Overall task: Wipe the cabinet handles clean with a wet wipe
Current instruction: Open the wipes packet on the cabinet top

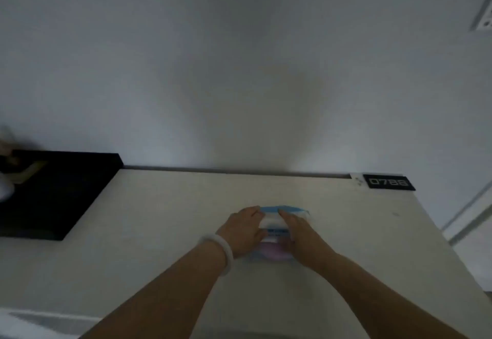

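A pack of wet wipes [275, 228], blue, white and pink, lies flat on the pale cabinet top [165, 221]. My left hand [243, 230], with a white bangle on the wrist, rests on the pack's left side. My right hand [302, 234] lies over its right side, fingers reaching toward the far blue end. Whether either hand pinches the pack's flap is hidden by the blur. No cabinet handles are in view.
A black board [56, 194] lies at the left against the wall, with a blurred white object [6, 184] on its left end. A small black display [389, 182] showing digits sits at the back right corner. A wall socket [483, 16] is high on the right.
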`<state>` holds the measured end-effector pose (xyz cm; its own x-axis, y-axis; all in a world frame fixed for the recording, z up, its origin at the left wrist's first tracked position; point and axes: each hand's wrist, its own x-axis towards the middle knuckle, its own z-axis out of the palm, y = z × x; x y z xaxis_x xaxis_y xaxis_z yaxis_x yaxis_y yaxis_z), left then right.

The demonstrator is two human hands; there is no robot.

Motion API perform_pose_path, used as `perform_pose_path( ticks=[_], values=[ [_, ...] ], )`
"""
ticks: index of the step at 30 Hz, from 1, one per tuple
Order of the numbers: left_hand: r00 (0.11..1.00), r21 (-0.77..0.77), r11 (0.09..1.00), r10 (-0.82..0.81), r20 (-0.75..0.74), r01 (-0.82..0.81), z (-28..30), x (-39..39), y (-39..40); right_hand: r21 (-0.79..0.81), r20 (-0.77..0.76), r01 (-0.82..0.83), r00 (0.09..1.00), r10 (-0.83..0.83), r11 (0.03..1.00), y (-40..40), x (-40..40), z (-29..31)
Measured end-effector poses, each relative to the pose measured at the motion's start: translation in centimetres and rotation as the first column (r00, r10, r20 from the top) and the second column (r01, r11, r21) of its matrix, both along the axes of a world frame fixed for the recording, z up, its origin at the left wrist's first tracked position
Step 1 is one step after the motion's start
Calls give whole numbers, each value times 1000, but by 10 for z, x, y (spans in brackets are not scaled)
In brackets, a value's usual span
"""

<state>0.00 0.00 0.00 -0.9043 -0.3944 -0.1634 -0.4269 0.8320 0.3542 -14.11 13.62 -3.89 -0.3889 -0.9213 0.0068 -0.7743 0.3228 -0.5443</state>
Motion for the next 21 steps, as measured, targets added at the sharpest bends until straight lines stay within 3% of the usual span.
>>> perform_pose_path(
  ticks=[2, 3, 6, 11, 18, 21],
  values=[
    [996, 51, 999, 14, -89, -10, -11, -4, 0, -66, 41, -27, 999, 30, 997, -1, -5, -17],
    [999, 61, 998, 8, -50, -5, -25, -3, -2, -95, 37, -29, 999, 33, 995, 1, -5, -26],
    [990, -12, 1000, -11, -138, 9, -55, 1, -7, -176, 30, 16, 999, -11, 984, 1, -4, -45],
    [968, 48, 997, 68, -243, -58, -69, -15, -18, -232, -111, 0, 993, -27, 973, -12, -8, -44],
    [865, 304, 943, 263, -428, -137, -92, -22, -23, -125, 107, 132, 987, -119, 983, -22, -14, -23],
    [871, 455, 885, 298, -391, -99, -87, -19, -25, -135, 185, 173, 972, -146, 976, -18, -12, -25]
  ],
)
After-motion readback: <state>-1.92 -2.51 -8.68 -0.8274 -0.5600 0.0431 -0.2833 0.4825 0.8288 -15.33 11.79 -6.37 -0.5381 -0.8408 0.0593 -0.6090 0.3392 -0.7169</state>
